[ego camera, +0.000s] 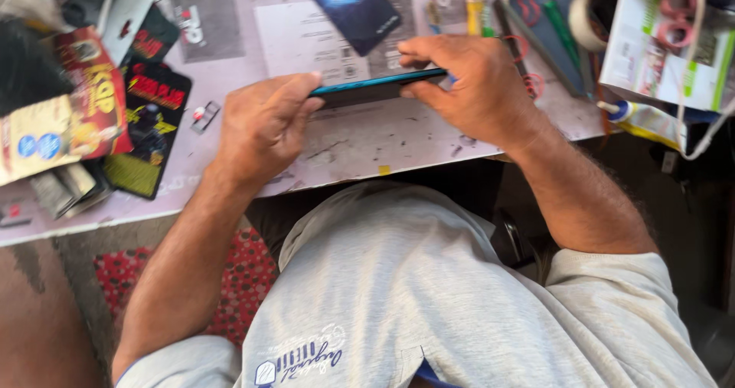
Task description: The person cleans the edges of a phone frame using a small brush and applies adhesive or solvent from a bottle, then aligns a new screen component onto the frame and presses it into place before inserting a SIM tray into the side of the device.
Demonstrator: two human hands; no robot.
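Observation:
A thin dark phone point(367, 88) with a teal edge is held edge-on above the worn work mat point(360, 139). My left hand point(264, 124) grips its left end, thumb along the top edge. My right hand point(475, 85) clamps the right end, with the fingers curled over the top and the thumb under the edge. Both forearms reach in from below, over a grey shirt.
A dark blue phone box point(352, 5) lies just beyond the hands. Black and red packets point(149, 127) pile up at the left. A blue tray of tools point(555, 28), a tape roll point(586, 9), scissors point(677, 16) on a printed sheet and a glue tube point(647, 120) sit at the right.

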